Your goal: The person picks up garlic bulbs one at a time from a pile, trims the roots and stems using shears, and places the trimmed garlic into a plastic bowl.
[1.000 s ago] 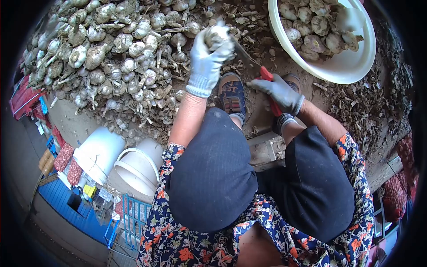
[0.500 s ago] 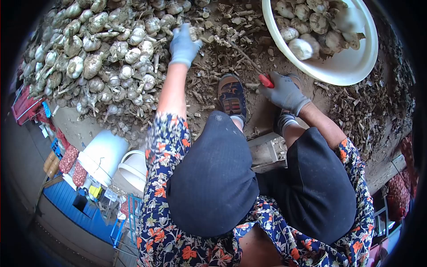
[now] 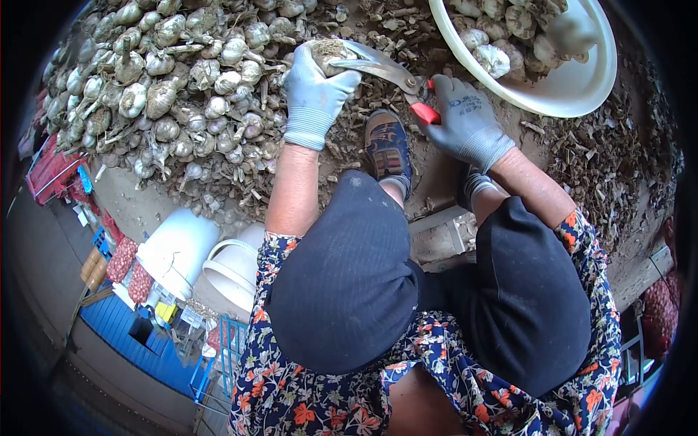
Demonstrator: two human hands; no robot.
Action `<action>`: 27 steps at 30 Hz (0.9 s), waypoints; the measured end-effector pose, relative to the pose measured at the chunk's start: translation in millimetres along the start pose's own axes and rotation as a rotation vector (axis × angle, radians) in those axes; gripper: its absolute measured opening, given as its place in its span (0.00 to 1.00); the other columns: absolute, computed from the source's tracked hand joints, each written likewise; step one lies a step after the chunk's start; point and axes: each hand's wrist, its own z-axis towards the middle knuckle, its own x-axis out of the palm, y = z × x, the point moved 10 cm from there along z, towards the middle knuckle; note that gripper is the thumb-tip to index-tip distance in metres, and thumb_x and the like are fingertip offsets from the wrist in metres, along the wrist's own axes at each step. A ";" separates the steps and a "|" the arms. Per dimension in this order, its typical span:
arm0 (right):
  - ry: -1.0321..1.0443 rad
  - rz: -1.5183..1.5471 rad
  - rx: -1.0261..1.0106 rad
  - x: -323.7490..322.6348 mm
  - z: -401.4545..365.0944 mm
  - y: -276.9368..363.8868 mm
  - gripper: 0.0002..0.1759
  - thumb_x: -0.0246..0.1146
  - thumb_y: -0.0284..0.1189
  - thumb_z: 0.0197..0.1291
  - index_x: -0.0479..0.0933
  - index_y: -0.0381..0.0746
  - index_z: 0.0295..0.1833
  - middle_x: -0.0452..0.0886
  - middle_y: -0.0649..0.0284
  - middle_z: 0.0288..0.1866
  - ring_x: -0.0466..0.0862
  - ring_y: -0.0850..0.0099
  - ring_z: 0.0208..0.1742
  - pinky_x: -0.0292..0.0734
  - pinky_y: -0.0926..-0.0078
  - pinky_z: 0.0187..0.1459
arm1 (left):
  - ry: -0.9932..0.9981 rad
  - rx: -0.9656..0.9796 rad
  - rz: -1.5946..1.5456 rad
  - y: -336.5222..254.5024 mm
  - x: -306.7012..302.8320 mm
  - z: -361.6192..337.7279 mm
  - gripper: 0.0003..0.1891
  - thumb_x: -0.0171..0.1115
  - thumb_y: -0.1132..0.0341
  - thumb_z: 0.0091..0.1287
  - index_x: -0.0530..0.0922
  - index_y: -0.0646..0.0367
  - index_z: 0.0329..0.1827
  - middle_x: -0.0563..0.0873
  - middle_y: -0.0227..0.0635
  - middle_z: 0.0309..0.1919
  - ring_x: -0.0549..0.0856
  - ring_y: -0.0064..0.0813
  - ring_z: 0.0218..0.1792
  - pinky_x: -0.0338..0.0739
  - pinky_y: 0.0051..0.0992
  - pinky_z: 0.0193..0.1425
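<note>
My left hand (image 3: pixel 317 91), in a grey glove, is closed around a garlic bulb (image 3: pixel 331 55) with its roots side showing. Red-handled pruning shears (image 3: pixel 385 70) are in my gloved right hand (image 3: pixel 465 120), their blades spread apart at the bulb's right side. Whether the blades touch the bulb is hard to make out. Left of my left hand lies a large heap of garlic bulbs (image 3: pixel 163 94), many with dry stalks. A white tub (image 3: pixel 574 102) at the upper right holds several trimmed bulbs (image 3: pixel 520 22).
Cut stalks and dry skins (image 3: pixel 596 167) litter the dirt floor around my shoe (image 3: pixel 389 145). White buckets (image 3: pixel 178 251) stand at the lower left, near red net sacks (image 3: pixel 122 260). Another filled net sack (image 3: pixel 660 309) is at the far right.
My left hand has come away from the heap's edge with a garlic bulb. My right hand has risen, and the shears, closed and pointing up-left before, are now opened beside the bulb.
</note>
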 end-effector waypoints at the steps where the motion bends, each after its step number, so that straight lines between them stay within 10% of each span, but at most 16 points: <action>1: -0.027 0.003 -0.020 -1.6 0.4 2.7 0.25 0.62 0.46 0.56 0.70 0.37 0.48 0.78 0.49 0.42 0.80 0.53 0.45 0.72 0.55 0.49 | -0.062 0.120 0.143 -13.1 -3.9 -3.0 0.29 0.72 0.69 0.46 0.69 0.64 0.52 0.84 0.38 0.36 0.85 0.27 0.36 0.81 0.27 0.44; 8: 0.180 0.095 0.067 13.8 0.9 2.5 0.23 0.60 0.44 0.57 0.70 0.36 0.48 0.80 0.46 0.40 0.83 0.52 0.45 0.76 0.56 0.47 | -0.191 0.453 0.461 -50.9 3.4 -13.0 0.28 0.75 0.58 0.45 0.70 0.59 0.45 0.85 0.40 0.28 0.86 0.42 0.31 0.81 0.34 0.35; 11: 0.166 0.173 0.081 42.2 11.0 -8.6 0.21 0.59 0.41 0.58 0.70 0.34 0.47 0.81 0.44 0.39 0.83 0.49 0.44 0.76 0.56 0.46 | -0.170 0.271 0.672 -40.9 5.6 -4.6 0.25 0.75 0.63 0.46 0.76 0.61 0.46 0.86 0.34 0.31 0.86 0.23 0.33 0.80 0.25 0.39; 16: 0.255 0.230 0.142 56.7 14.7 -27.6 0.19 0.57 0.38 0.58 0.71 0.34 0.48 0.81 0.43 0.43 0.81 0.48 0.46 0.74 0.56 0.51 | 0.079 0.156 0.118 -10.2 20.5 -2.9 0.26 0.74 0.63 0.50 0.75 0.67 0.49 0.84 0.36 0.41 0.83 0.21 0.40 0.79 0.21 0.46; 27: 0.082 0.134 0.039 11.3 -12.8 -8.7 0.22 0.60 0.42 0.59 0.69 0.36 0.48 0.80 0.45 0.39 0.81 0.49 0.43 0.74 0.55 0.45 | -0.119 0.331 0.271 -26.4 -5.6 -9.3 0.34 0.77 0.59 0.42 0.72 0.62 0.52 0.83 0.44 0.40 0.85 0.38 0.39 0.80 0.32 0.46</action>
